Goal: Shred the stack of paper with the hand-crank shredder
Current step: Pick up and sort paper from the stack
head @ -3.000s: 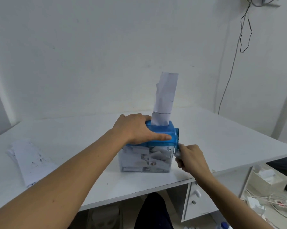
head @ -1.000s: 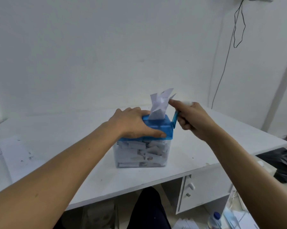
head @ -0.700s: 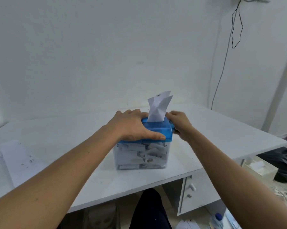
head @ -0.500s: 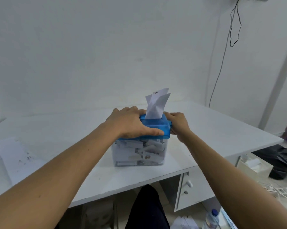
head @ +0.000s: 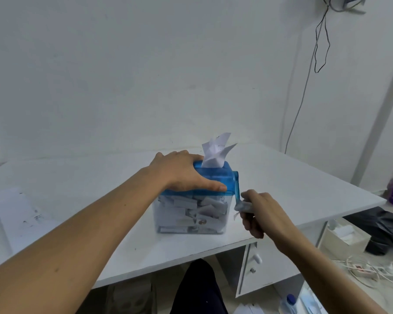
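The hand-crank shredder is set on the bench, its blue top clasped by the left grip. Its crank, on the right, is enclosed by the curled right grip. A crumpled sheet is lodged in the slot.

Blue-topped clear plastic hand-crank shredder upright, strip-filled; crumpled white sheet stands in slot; blue crank points down; white paper stack flat, far left
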Tool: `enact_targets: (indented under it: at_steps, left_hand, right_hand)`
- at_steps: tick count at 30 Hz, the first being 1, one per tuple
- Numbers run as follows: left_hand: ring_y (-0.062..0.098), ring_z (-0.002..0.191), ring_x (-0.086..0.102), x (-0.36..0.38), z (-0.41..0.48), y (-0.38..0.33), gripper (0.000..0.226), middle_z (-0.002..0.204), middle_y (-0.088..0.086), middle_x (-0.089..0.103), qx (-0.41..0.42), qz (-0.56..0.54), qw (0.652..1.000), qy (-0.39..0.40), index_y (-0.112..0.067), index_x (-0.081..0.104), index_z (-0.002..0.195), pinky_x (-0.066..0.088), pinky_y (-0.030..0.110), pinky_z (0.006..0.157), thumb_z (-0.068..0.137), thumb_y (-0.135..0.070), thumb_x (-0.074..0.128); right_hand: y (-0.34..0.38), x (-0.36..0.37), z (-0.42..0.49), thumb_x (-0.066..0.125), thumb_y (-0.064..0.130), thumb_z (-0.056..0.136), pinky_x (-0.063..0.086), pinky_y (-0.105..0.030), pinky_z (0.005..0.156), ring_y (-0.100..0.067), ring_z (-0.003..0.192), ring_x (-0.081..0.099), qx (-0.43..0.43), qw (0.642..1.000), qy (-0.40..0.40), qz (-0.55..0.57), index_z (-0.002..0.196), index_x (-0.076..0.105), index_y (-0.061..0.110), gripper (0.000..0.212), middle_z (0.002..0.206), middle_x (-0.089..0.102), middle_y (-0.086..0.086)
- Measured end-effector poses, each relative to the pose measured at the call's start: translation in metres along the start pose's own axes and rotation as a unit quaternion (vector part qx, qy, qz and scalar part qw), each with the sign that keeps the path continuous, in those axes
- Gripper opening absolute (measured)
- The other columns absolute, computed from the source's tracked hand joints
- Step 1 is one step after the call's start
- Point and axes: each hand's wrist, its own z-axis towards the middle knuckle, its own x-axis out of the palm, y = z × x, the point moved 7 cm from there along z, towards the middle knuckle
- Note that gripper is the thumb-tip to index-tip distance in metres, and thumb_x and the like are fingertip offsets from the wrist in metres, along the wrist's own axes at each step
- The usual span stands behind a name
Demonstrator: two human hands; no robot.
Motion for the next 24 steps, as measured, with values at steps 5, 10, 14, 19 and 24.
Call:
enact_targets:
  at_steps: [5, 10, 14, 19, 24]
  left_hand:
    - [0.015, 0.096, 0.056, -0.001, 0.000, -0.001, 0.082, 0.103, -0.016, 0.058, 0.008, -0.013, 1.000, -0.020, -0.052, 0.051, 0.131, 0.039, 0.042, 0.092, 0.064, -0.099, 0.049]
    - [0.013, 0.091, 0.052, -0.001, 0.003, -0.001, 0.080, 0.093, -0.019, 0.050, 0.013, 0.001, 0.999, -0.037, -0.046, 0.054, 0.122, 0.036, 0.040, 0.087, 0.062, -0.099, 0.050]
    - [0.016, 0.094, 0.048, -0.001, 0.000, -0.003, 0.060, 0.090, -0.019, 0.045, 0.026, 0.023, 0.999, -0.039, -0.046, 0.048, 0.097, 0.034, 0.040, 0.089, 0.065, -0.097, 0.051]
    - [0.015, 0.096, 0.049, 0.001, -0.002, -0.005, 0.059, 0.092, -0.019, 0.046, 0.031, 0.011, 0.999, -0.035, -0.051, 0.045, 0.105, 0.035, 0.039, 0.094, 0.067, -0.095, 0.052]
    - [0.014, 0.097, 0.051, 0.000, -0.001, -0.004, 0.071, 0.098, -0.015, 0.052, 0.021, 0.010, 0.999, -0.043, -0.053, 0.052, 0.120, 0.037, 0.041, 0.095, 0.066, -0.098, 0.047]
  right_hand:
    - [0.054, -0.017, 0.001, 0.056, 0.023, 0.099, 0.037, -0.027, 0.044, -0.018, 0.041, 0.036, -0.100, 0.994, 0.014, 0.034, 0.058, 0.047, 0.011, 0.043, 0.048, 0.042, -0.003]
    - [0.068, -0.022, 0.031, 0.055, 0.030, 0.099, 0.031, -0.025, 0.042, -0.017, 0.039, 0.034, -0.114, 0.990, -0.051, 0.069, 0.058, 0.048, 0.012, 0.045, 0.043, 0.041, 0.000]
    - [0.088, -0.027, 0.088, 0.053, 0.029, 0.096, 0.032, -0.022, 0.044, -0.017, 0.040, 0.037, -0.085, 0.992, -0.083, 0.031, 0.064, 0.051, 0.012, 0.036, 0.048, 0.043, -0.002]
    - [0.019, 0.004, 0.131, 0.054, 0.007, 0.092, 0.034, -0.021, 0.045, -0.016, 0.048, 0.041, 0.038, 0.994, -0.052, -0.088, 0.066, 0.046, 0.007, 0.027, 0.061, 0.048, -0.011]
    - [-0.002, 0.002, 0.121, 0.054, 0.031, 0.103, 0.041, -0.024, 0.048, -0.012, 0.047, 0.050, -0.035, 0.986, -0.160, -0.026, 0.063, 0.052, 0.008, 0.046, 0.061, 0.054, -0.006]
